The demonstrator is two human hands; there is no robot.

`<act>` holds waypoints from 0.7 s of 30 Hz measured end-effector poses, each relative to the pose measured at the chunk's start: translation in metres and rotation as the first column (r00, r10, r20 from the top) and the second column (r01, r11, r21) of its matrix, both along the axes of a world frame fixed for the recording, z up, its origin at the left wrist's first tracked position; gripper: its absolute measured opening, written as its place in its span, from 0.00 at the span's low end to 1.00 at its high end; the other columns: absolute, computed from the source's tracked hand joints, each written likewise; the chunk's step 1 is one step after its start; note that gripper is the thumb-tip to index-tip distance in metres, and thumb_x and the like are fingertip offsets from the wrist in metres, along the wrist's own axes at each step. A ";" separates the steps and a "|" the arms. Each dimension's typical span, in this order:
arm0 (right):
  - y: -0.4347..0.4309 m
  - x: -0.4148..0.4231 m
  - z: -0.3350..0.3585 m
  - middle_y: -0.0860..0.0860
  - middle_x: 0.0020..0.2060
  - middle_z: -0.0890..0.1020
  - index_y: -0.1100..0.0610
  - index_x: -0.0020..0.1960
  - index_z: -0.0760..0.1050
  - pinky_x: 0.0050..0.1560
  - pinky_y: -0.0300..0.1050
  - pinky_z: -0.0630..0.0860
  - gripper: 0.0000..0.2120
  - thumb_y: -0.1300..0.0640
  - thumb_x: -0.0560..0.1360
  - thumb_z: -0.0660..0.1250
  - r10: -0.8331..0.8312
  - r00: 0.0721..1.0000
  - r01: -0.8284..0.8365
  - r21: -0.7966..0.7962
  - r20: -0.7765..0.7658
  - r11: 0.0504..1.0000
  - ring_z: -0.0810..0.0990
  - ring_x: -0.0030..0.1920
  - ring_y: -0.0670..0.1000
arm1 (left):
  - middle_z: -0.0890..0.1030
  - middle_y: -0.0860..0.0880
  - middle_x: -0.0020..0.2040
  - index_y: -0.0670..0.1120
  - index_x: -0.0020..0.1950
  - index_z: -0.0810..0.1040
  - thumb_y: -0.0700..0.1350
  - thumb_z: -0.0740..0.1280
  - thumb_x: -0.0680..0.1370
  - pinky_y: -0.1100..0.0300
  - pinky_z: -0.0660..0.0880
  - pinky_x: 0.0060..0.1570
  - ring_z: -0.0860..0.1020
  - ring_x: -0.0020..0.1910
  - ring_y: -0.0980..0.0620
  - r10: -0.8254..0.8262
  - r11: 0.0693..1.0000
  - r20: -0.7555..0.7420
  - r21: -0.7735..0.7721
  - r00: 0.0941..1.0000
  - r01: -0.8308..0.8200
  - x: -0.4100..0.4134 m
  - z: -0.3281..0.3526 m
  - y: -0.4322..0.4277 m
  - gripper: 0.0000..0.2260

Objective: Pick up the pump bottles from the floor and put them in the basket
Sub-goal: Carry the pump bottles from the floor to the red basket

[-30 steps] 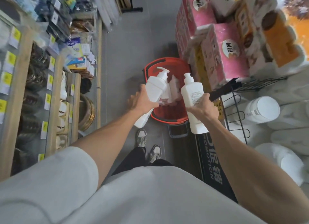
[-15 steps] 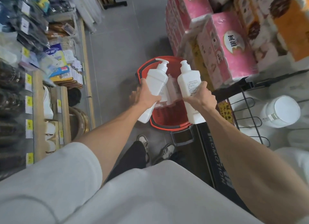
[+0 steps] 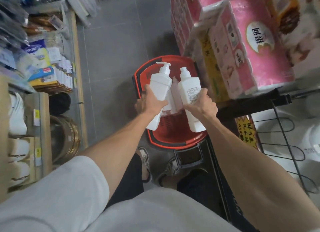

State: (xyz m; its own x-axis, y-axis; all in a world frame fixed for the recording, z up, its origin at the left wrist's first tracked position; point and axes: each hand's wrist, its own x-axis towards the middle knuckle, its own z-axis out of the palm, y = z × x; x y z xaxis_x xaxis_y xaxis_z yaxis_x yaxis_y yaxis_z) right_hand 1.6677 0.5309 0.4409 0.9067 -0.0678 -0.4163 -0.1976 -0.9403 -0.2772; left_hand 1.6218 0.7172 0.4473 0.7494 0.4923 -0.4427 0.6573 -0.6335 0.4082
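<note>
Both arms stretch forward, left hand [image 3: 150, 104] and right hand [image 3: 201, 107] side by side, fingers [image 3: 161, 103] curled gripping.

The person wears a loose, plain short-sleeved T-shirt [image 3: 155, 212] of pale grey-white cloth, softly creased across the front, and its wide left sleeve [image 3: 65, 185] ends in a straight hem above the elbow. Both forearms are bare from there down to the bare left hand [image 3: 150, 103] and the bare right hand [image 3: 202, 105]. Below the shirt show black trousers [image 3: 133, 178], and on the feet a pair of low lace-up trainers, the left shoe [image 3: 144, 162] and the right shoe [image 3: 168, 169], in mixed grey and beige panels with dark laces and pale soles
</note>
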 end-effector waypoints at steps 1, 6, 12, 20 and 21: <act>0.001 0.006 -0.010 0.51 0.50 0.74 0.55 0.63 0.61 0.45 0.53 0.71 0.36 0.41 0.65 0.75 -0.006 1.000 0.006 0.009 -0.003 1.000 0.77 0.48 0.58 | 0.78 0.45 0.62 0.47 0.67 0.61 0.59 0.76 0.67 0.48 0.74 0.50 0.79 0.57 0.37 0.008 1.000 0.001 -0.003 1.000 -0.008 0.007 -0.011 0.000 0.37; 0.008 0.032 -0.070 0.52 0.51 0.76 0.55 0.63 0.61 0.46 0.54 0.73 0.36 0.42 0.65 0.74 -0.018 1.000 0.018 0.042 0.010 0.999 0.79 0.49 0.60 | 0.78 0.45 0.62 0.47 0.70 0.59 0.60 0.75 0.67 0.50 0.72 0.47 0.78 0.57 0.37 0.048 0.999 0.011 -0.023 0.999 -0.048 0.035 -0.075 -0.002 0.40; 0.015 0.055 -0.145 0.55 0.55 0.79 0.56 0.65 0.60 0.52 0.56 0.76 0.40 0.39 0.64 0.75 -0.036 0.999 0.035 0.032 0.016 0.999 0.80 0.53 0.62 | 0.77 0.44 0.64 0.47 0.72 0.59 0.60 0.76 0.67 0.49 0.73 0.51 0.77 0.60 0.38 0.115 0.992 0.024 -0.048 0.993 -0.113 0.057 -0.152 -0.004 0.42; 0.020 0.085 -0.224 0.55 0.58 0.79 0.56 0.69 0.60 0.53 0.55 0.73 0.43 0.38 0.65 0.75 -0.047 0.999 0.046 0.056 0.017 0.997 0.80 0.56 0.63 | 0.77 0.44 0.62 0.47 0.74 0.56 0.59 0.75 0.68 0.51 0.72 0.47 0.78 0.57 0.39 0.203 0.976 0.033 -0.093 0.979 -0.199 0.082 -0.230 -0.001 0.43; 0.022 0.088 -0.234 0.56 0.58 0.79 0.57 0.70 0.60 0.53 0.55 0.74 0.43 0.38 0.65 0.75 -0.046 0.999 0.045 0.061 0.022 0.997 0.80 0.56 0.64 | 0.77 0.44 0.62 0.47 0.74 0.56 0.58 0.75 0.68 0.51 0.72 0.47 0.78 0.57 0.39 0.209 0.973 0.042 -0.104 0.977 -0.204 0.084 -0.239 -0.001 0.42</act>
State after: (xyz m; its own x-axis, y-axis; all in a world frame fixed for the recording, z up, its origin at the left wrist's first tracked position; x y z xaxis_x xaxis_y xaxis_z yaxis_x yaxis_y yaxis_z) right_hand 1.7557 0.5531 0.2070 0.9126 -0.0844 -0.3999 -0.2325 -0.9119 -0.3381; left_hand 1.7060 0.7159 0.2080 0.6593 0.5950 -0.4597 0.7460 -0.4410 0.4990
